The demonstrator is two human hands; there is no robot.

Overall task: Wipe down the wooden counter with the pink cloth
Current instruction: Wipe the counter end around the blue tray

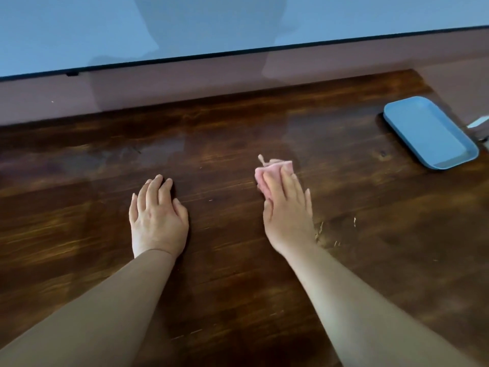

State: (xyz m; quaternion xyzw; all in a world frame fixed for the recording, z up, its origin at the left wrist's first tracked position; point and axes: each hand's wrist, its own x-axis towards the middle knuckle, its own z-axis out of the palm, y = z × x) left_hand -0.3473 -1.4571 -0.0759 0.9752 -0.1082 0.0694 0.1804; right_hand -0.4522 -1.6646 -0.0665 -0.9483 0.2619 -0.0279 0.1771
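Pink cloth (267, 176) under right hand (287, 213) fingers

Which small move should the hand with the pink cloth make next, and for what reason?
Probably a short pull of the right hand back and to the right, over the pale crumbs beside its wrist. The pink cloth lies flat under straight fingers on the wooden counter, so it can sweep at once. The left hand only rests on the wood.
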